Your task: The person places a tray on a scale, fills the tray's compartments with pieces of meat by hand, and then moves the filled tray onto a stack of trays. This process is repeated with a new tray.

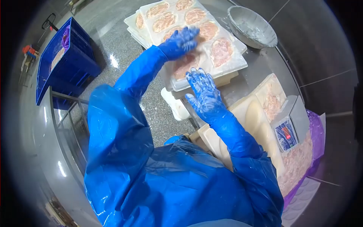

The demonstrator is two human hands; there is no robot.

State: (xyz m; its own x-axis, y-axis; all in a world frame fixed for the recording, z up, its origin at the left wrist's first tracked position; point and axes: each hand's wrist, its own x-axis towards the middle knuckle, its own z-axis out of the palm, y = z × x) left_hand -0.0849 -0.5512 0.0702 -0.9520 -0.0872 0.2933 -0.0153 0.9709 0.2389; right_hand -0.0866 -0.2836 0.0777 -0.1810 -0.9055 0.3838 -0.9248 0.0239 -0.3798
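Observation:
A stack of white trays (238, 65) stands ahead of me, and the top tray holds several flat oval portions of pale pink raw meat (221, 52) in shallow hollows. My left hand (182, 42), in a wet blue glove, is over the left side of the top tray, its fingers stretched out and a little blurred. Below and to the right of it, my right hand (204, 95) lies by the tray's near edge with fingers spread, its glove smeared with whitish residue. Neither hand grips anything. Whether the left palm touches the meat is hidden.
A metal bowl (252, 29) stands behind the trays at right. On my right are a cream moulded tray (261, 123), a scale (286, 134) with a red display and ground meat (298, 160) in purple film (317, 138). A blue bin (77, 56) stands left, beyond a metal frame (70, 109).

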